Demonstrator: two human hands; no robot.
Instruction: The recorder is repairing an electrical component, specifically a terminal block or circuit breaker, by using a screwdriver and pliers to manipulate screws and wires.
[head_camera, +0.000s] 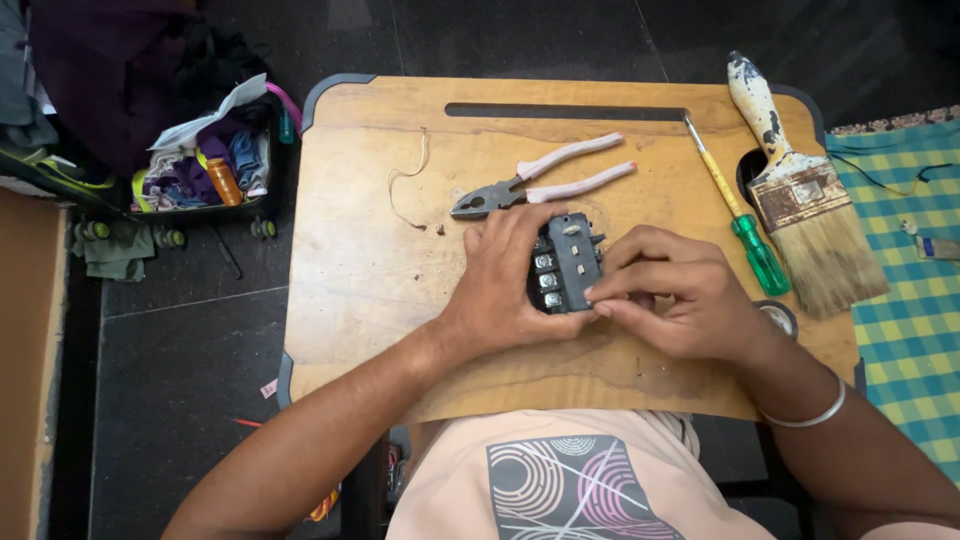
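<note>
Black plastic bin holds crumpled cloths and an orange bottle — left hand and right hand fingers clamp a dark grey terminal block, its underside hidden.

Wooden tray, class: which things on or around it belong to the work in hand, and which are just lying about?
In hand: black electrical block, held by left hand and right hand.

Lying about: pliers, screwdriver, paintbrush, wire scrap, tape roll, basket of oddments.

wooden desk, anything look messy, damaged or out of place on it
Mostly tidy. A loose curl of thin wire and tiny scraps lie left of the pliers, and the paintbrush handle is chipped and paint-stained. Both hands hold the black terminal block.
</note>
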